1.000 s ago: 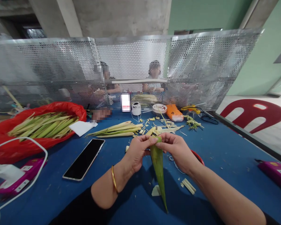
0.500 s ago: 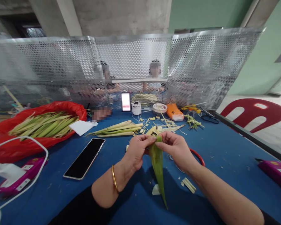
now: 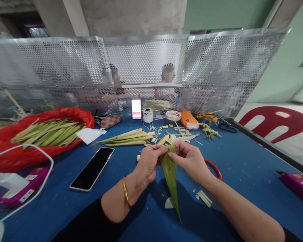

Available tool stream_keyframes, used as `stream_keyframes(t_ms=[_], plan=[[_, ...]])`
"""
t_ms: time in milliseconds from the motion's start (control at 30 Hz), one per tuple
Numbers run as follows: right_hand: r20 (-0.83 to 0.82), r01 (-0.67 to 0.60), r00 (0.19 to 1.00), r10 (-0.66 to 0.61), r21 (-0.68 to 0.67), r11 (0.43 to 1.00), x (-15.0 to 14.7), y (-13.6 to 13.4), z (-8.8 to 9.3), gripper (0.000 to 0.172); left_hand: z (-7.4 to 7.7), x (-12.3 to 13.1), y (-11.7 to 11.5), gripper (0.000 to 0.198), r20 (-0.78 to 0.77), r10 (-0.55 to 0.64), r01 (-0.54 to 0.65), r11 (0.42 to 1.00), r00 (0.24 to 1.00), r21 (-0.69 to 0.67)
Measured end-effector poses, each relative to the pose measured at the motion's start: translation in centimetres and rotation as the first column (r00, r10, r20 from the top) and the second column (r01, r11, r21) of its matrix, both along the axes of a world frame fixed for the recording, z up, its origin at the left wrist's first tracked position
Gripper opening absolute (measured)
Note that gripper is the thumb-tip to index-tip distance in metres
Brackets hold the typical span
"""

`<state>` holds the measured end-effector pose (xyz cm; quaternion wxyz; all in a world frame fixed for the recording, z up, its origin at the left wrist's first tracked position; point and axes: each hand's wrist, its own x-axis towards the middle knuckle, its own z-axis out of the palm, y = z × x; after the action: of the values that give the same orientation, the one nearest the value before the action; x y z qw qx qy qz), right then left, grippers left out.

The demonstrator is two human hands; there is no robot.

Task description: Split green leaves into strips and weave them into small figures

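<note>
A long green leaf (image 3: 170, 178), which looks like a corn husk, hangs point down over the table between my two hands. My left hand (image 3: 150, 161), with a gold bangle at the wrist, pinches its upper end between thumb and fingers. From the other side my right hand (image 3: 189, 159) grips the same folded top edge, thumb in front. The fingertips partly cover the fold. Just beyond my hands lie a bundle of pale green husks (image 3: 127, 137) and scattered cut pieces. A red ring-shaped handle (image 3: 213, 168) shows behind my right wrist, the rest of it hidden.
A red bag (image 3: 87, 117) of husks stands at left, near a black phone (image 3: 92, 169) and a purple power strip (image 3: 25, 188). White string (image 3: 148, 116), a tape roll (image 3: 173, 116) and an orange packet (image 3: 189, 120) line the back. Behind the perforated metal screen (image 3: 143, 60) sit two people.
My hands keep their pinch on the husk, with barely any shift of the fingers. The whole view has moved slightly.
</note>
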<state>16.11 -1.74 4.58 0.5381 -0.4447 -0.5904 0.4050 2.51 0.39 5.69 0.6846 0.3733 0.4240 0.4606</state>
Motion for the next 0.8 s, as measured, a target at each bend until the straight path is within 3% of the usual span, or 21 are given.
stream_keyframes(t_ms=[300, 533, 800], plan=[[0.009, 0.041, 0.999, -0.042, 0.036, 0.998, -0.18, -0.09, -0.29, 0.011, -0.22, 0.09, -0.15, 0.023, 0.007, -0.005, 0.005, 0.999, 1.000, -0.036], [-0.148, -0.060, 0.988, 0.040, -0.138, 0.989, -0.44, -0.24, 0.24, 0.019, -0.05, 0.09, 0.02, 0.028, -0.034, 0.096, -0.093, 0.991, 0.995, 0.096], [-0.153, -0.036, 0.988, 0.015, -0.135, 0.990, -0.60, -0.56, 0.53, 0.016, -0.48, -0.01, 0.25, 0.028, -0.051, 0.088, -0.085, 0.994, 0.995, 0.069]])
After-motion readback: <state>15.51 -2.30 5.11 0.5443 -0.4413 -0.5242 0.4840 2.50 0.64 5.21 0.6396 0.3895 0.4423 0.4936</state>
